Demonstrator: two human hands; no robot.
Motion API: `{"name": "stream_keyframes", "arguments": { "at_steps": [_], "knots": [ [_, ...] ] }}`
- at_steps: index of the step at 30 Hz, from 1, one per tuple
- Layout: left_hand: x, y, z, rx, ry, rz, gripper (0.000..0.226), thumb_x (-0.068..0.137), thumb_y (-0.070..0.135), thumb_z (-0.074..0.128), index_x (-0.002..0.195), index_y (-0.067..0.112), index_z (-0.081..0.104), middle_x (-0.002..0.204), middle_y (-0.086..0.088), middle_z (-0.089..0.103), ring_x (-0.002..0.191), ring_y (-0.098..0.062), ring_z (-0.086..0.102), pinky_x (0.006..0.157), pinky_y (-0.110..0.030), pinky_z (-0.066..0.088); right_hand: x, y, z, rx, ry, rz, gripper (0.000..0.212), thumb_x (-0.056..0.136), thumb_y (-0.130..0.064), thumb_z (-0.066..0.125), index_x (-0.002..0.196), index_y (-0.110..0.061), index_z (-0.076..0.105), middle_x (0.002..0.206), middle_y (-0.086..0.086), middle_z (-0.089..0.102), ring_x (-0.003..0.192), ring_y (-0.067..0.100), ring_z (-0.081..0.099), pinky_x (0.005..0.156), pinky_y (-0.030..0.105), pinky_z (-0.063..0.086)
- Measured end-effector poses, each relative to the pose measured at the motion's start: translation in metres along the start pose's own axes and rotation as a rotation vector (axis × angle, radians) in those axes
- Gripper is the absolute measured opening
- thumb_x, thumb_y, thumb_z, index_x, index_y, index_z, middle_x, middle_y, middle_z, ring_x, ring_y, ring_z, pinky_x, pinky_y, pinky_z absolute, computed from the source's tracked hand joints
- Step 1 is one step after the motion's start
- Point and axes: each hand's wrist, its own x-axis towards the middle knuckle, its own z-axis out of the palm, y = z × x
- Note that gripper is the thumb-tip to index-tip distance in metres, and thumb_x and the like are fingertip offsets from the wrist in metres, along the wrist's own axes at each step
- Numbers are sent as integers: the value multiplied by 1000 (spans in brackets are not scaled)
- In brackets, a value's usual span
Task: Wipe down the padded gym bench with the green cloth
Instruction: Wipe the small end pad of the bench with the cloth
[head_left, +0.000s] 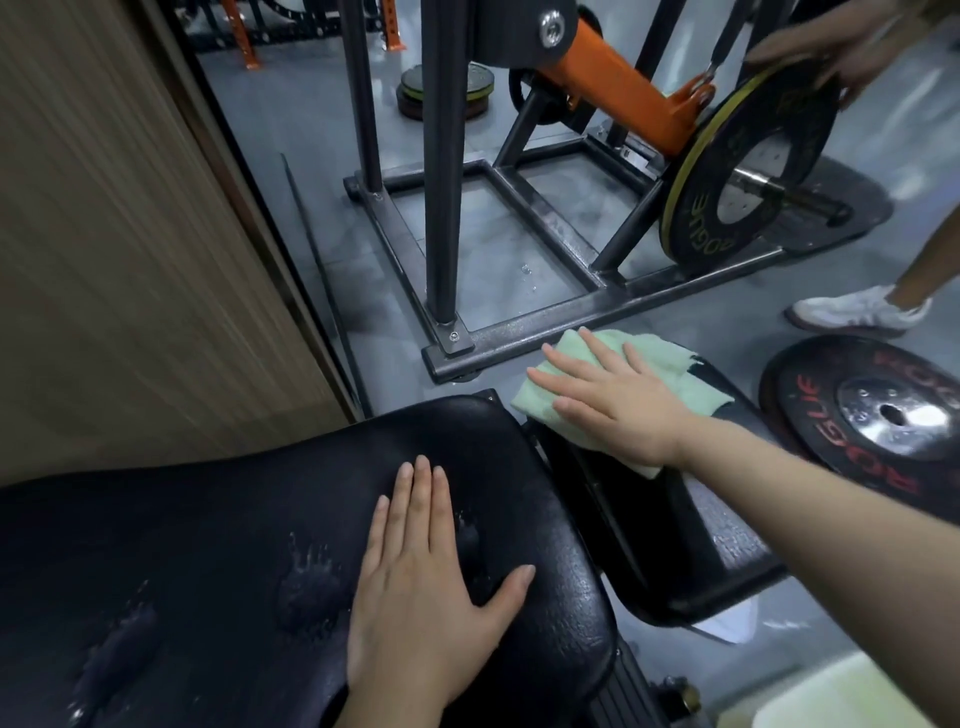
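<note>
Wet streaks cover the near pad of the bench, so most wiping looks left to do. Her right hand, fingers flat, presses the green cloth on the smaller pad at two o'clock; her left hand rests flat, holding nothing, on the near pad.

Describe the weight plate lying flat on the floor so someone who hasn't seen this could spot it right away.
Start at the black padded bench and look past its narrower pad, where the right hand presses a green cloth. The plate lies flat on the floor beyond. Its lettering is red; the upright plate's is yellow.
</note>
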Motion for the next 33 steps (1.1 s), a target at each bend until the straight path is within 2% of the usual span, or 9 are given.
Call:
{"name": "stream_keyframes", "arguments": {
  "at_steps": [3, 5, 10, 12, 16, 20, 23, 27, 33],
  "knots": [
    [0, -1, 0, -29, 10, 9, 103, 83, 81, 19, 143, -1, 36, 154, -12, 29, 143, -22, 23, 110, -40, 18, 0, 25, -13, -37, -77, -177, 62, 84, -71, 5, 142, -53, -9, 153, -21, -21, 143, 10, -25, 117, 43, -8],
    [0, 0, -1, -38, 10, 13, 104, 83, 81, 18, 143, -1, 35, 154, -12, 29, 143, -22, 24, 110, -40, 18, -1, 34, -22, -142, -113, -162, 73, 80, -77, 5, 146, -49, -11, 156, -12, -22, 145, 13, -20, 116, 41, -6],
    [-1, 0, -1, -55, 11, 15, 103, 83, 80, 17, 144, -1, 35, 154, -13, 28, 144, -23, 23, 110, -41, 18, 16, 10, -18, -115, -174, 57, 58, 96, -57, 23, 150, -43, 8, 161, -3, -1, 147, 22, 2, 116, 52, 1],
    [0, 0, -1, -60, 11, 13, 103, 83, 80, 18, 143, -1, 36, 154, -12, 29, 143, -23, 24, 110, -41, 19, 22, 5, -13, -14, -105, 13, 60, 90, -62, 16, 147, -45, 23, 159, -7, 12, 146, 18, 11, 117, 49, -1],
    [1, 0, 1, -53, 26, 9, 103, 80, 80, 28, 143, -1, 38, 153, -13, 31, 142, -24, 27, 109, -41, 20, 28, 19, -16, 27, -36, -218, 65, 88, -66, 9, 140, -43, 40, 152, -11, 32, 138, 12, 31, 115, 40, 18],
    [2, -2, 6, -71, 55, 24, 107, 70, 79, 41, 141, -2, 41, 152, -13, 33, 141, -25, 30, 108, -43, 23, 36, 43, -25, -68, -140, -456, 61, 93, -64, 20, 149, -41, 13, 158, -9, 19, 144, 6, 19, 116, 24, 13],
    [3, -4, 9, -68, 74, 32, 109, 67, 79, 43, 140, -2, 42, 151, -14, 34, 140, -25, 31, 107, -43, 25, 47, 51, -33, -105, -228, -490, 61, 89, -66, 26, 144, -50, 7, 157, -9, 19, 139, 7, 24, 102, 5, 9],
    [6, -4, 13, -80, 104, 41, 110, 63, 78, 47, 138, -3, 44, 149, -14, 37, 138, -26, 34, 105, -44, 27, 58, 55, -34, -156, -252, -554, 58, 87, -68, 27, 141, -59, 8, 137, 2, 39, 112, 20, 49, 87, 15, 27],
    [8, -6, 15, -47, 87, 47, 111, 62, 79, 46, 135, -5, 46, 147, -16, 40, 137, -24, 32, 107, -42, 24, 64, 60, -31, -113, -205, -683, 61, 91, -60, 31, 148, -38, 28, 130, 1, 42, 106, 16, 46, 84, 15, 27]
  ]
}}
